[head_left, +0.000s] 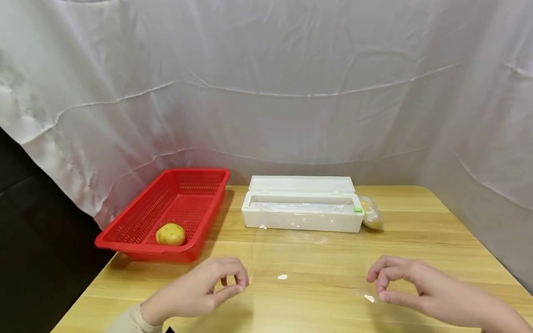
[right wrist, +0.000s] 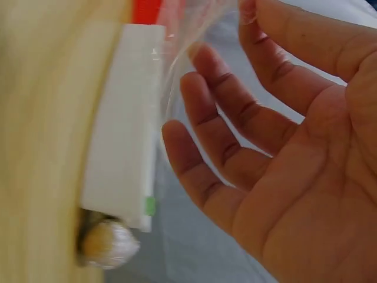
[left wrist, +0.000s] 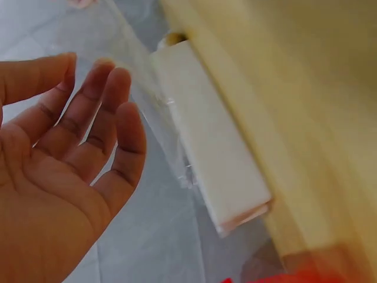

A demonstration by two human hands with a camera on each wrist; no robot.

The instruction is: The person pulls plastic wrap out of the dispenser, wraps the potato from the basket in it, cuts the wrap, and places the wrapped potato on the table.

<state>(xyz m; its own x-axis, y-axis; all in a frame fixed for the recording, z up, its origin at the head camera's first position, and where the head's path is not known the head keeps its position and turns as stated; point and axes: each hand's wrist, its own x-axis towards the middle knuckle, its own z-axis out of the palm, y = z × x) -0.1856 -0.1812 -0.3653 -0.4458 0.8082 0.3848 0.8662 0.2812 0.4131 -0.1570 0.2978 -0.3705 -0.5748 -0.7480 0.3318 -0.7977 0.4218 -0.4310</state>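
A pale grey curtain (head_left: 291, 115) hung behind the wood-grain table (head_left: 416, 222). The left hand (head_left: 208, 289) and right hand (head_left: 420, 291) each pinched a corner of clear film (head_left: 308, 263), which stretched back to the open white box (head_left: 301, 221). Beside the box's right end sat a wrapped yellowish lump (head_left: 372, 213); at left, a bare potato (head_left: 170, 234) lay in the red basket (head_left: 137, 247). This looked like the film-drawing step; the next move seemingly called for even tension and level hands.
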